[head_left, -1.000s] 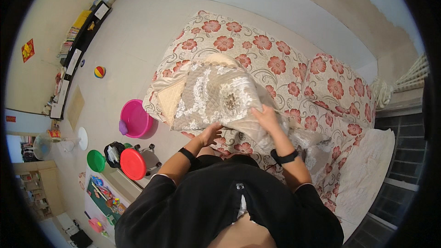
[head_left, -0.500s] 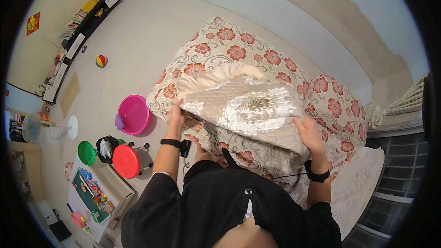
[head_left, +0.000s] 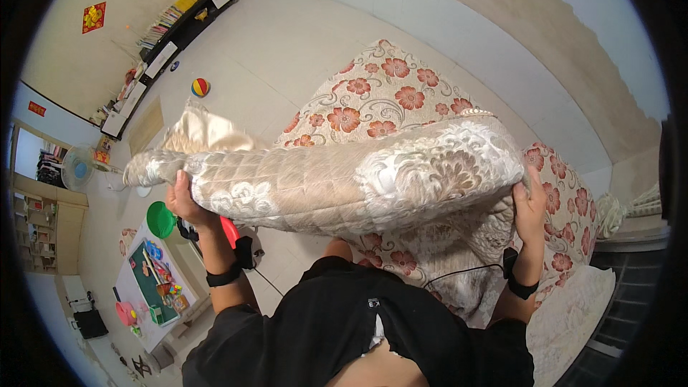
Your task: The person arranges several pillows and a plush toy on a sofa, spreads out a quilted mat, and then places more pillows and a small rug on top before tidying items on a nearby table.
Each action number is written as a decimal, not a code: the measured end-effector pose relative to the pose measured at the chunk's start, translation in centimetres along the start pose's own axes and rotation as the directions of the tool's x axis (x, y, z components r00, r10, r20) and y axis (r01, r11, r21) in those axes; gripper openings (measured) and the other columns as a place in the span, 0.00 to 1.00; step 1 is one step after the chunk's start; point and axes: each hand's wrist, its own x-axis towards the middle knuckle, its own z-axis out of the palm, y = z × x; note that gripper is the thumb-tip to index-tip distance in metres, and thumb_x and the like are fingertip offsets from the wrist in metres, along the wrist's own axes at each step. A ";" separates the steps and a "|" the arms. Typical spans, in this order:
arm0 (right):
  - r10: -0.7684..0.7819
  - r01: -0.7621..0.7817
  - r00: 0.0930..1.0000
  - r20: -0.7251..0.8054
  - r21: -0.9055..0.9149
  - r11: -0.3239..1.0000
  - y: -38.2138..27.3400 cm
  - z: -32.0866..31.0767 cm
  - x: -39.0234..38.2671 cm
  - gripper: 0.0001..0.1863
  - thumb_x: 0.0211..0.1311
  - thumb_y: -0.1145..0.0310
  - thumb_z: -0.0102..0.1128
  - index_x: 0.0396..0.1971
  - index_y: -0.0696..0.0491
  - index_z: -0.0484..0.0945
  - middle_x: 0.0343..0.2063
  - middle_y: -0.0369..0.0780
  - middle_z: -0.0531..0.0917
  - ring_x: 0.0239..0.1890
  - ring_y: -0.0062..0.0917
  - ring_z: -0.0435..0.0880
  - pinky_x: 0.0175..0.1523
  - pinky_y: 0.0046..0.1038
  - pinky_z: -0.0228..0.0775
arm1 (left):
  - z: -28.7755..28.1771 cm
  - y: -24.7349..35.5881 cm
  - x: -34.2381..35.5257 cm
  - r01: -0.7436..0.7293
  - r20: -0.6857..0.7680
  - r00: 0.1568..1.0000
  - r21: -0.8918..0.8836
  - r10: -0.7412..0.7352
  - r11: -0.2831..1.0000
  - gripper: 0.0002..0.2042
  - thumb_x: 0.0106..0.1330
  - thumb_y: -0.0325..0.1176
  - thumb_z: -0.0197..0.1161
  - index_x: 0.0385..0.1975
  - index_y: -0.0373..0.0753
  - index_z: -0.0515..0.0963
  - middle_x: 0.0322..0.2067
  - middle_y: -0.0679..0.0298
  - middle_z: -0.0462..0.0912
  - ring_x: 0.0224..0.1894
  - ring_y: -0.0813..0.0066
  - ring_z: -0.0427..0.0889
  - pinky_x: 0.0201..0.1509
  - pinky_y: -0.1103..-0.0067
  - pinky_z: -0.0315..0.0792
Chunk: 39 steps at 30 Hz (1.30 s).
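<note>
Head view: the quilt (head_left: 344,186) hangs stretched in the air above the bed (head_left: 387,93), near its foot edge. The left hand (head_left: 185,201) is closed on one end, the right hand (head_left: 529,204) on the other. It looks soft, bulky and sagging, best held at the ends. Open floor (head_left: 287,36) lies left; the bench (head_left: 154,279) crowds the lower left.

Lifted quilt (head_left: 344,179) blocks front; bare floor (head_left: 279,50) beyond open.
</note>
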 end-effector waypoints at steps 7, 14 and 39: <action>-0.061 -0.006 0.969 -0.239 -0.269 0.963 2.9 4.3 7.7 0.14 0.63 0.66 0.49 0.41 0.61 0.72 0.39 0.42 0.73 0.43 0.30 0.72 0.49 0.24 0.61 | 3.4 -7.2 5.8 -0.103 0.035 0.995 0.346 0.097 0.933 0.17 0.61 0.30 0.57 0.11 0.38 0.63 0.15 0.74 0.65 0.19 0.87 0.59 0.22 0.85 0.54; -0.234 -0.082 0.856 -0.460 -0.567 0.819 9.7 9.8 20.7 0.17 0.63 0.64 0.50 0.50 0.54 0.72 0.42 0.42 0.74 0.47 0.34 0.71 0.51 0.31 0.62 | 12.2 -18.0 16.9 -0.274 0.259 0.953 0.527 0.155 0.804 0.19 0.64 0.39 0.54 0.15 0.34 0.65 0.13 0.65 0.64 0.18 0.77 0.60 0.23 0.77 0.58; 0.822 -0.768 0.285 0.492 -0.396 0.503 29.5 44.5 -3.4 0.22 0.48 0.58 0.60 0.42 0.57 0.77 0.41 0.47 0.79 0.43 0.40 0.78 0.48 0.32 0.69 | -11.8 -69.0 0.6 0.539 0.159 0.203 0.806 -0.966 0.246 0.09 0.60 0.35 0.57 0.33 0.37 0.70 0.27 0.59 0.70 0.32 0.66 0.73 0.35 0.68 0.71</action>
